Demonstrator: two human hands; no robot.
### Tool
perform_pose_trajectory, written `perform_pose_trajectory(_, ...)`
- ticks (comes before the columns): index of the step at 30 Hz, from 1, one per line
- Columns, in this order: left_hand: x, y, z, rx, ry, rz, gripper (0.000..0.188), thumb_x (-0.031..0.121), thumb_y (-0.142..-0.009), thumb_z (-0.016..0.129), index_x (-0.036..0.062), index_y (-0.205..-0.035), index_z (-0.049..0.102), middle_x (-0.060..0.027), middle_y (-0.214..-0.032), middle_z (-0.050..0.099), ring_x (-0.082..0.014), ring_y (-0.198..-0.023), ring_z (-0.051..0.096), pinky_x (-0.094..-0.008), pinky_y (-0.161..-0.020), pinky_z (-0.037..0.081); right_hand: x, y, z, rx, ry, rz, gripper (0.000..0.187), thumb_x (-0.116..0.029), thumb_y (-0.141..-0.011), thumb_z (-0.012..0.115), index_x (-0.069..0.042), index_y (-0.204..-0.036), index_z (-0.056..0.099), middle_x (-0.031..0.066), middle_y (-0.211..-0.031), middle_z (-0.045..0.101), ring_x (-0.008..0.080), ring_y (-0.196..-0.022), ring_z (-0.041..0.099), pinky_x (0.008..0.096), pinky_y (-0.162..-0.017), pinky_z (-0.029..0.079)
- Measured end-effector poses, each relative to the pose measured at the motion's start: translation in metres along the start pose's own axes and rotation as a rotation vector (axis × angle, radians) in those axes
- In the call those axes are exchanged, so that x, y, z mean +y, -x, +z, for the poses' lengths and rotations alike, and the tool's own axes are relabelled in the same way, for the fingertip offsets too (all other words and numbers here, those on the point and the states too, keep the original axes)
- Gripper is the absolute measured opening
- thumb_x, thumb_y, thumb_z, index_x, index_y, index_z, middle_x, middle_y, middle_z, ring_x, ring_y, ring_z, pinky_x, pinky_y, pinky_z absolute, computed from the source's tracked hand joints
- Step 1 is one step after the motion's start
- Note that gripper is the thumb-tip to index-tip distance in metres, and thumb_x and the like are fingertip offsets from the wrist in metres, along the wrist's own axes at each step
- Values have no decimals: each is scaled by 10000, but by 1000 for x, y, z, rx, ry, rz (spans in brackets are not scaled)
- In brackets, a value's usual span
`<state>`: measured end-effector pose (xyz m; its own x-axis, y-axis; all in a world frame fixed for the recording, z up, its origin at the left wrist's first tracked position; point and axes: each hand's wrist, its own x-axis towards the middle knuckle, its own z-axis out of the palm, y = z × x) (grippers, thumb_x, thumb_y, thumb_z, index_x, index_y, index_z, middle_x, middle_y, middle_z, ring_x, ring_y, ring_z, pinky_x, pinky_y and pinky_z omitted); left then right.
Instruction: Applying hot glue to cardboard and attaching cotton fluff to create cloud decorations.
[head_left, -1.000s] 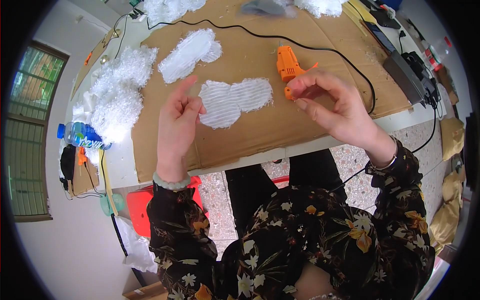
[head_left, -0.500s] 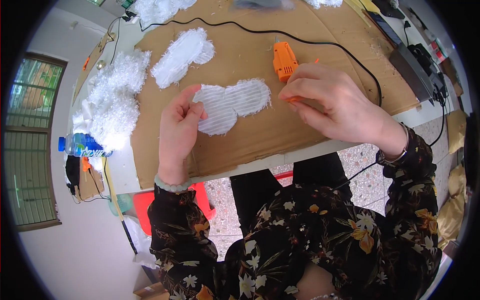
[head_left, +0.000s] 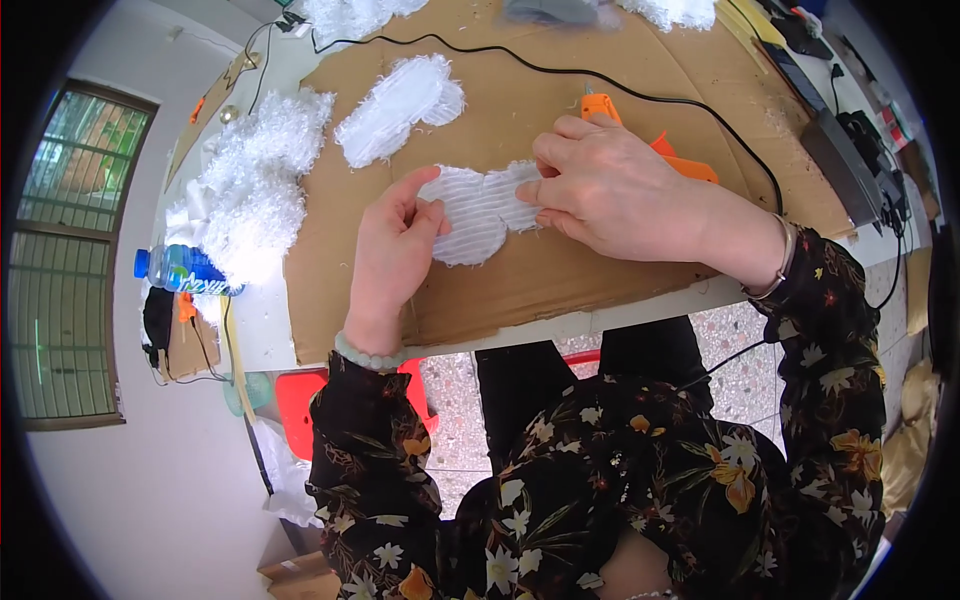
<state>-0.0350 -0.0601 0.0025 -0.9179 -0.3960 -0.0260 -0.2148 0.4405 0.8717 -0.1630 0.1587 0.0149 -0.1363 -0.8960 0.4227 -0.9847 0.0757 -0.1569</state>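
Head view. Your left hand and right hand press flat, fingers spread, on the white ribbed fabric piece, pinning it to the cardboard sheet so it lies smooth. The orange glue gun rests just behind your right hand, within reach; fluffy white trim is heaped at left.

A white table carries a large sheet of brown cardboard over most of its top. On its bare left strip lie a heap of white fluffy yarn and a blue plastic bottle. Far right sits a dark flat device.
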Motion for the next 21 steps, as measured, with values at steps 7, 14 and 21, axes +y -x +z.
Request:
perform_pose_trajectory(7,-4,2,1,21,-66,77,366,70,-884,583,5,-1245,577,-53,-700,623,-96,-635,553,-268,-606,452,5,1,9,-17,-24,10,179,-154,-782,704,-75,-943,705,66,-828,533,243,-855,529,366,-772,454)
perform_pose_trajectory(14,4,6,-2,141,-434,175,412,158,-816,675,87,-1215,596,-93,-683,631,-242,-587,601,-357,-585,478,3,-3,7,-38,-52,9,175,-153,-781,705,-74,-937,702,68,-826,529,243,-848,530,366,-769,452)
perform_pose_trajectory(21,-3,4,-3,208,-599,218,376,184,-812,702,95,-1166,612,-76,-667,630,-248,-581,601,-366,-569,472,6,1,9,-14,-25,-3,190,-145,-761,717,-76,-937,702,63,-825,525,239,-852,531,363,-763,451)
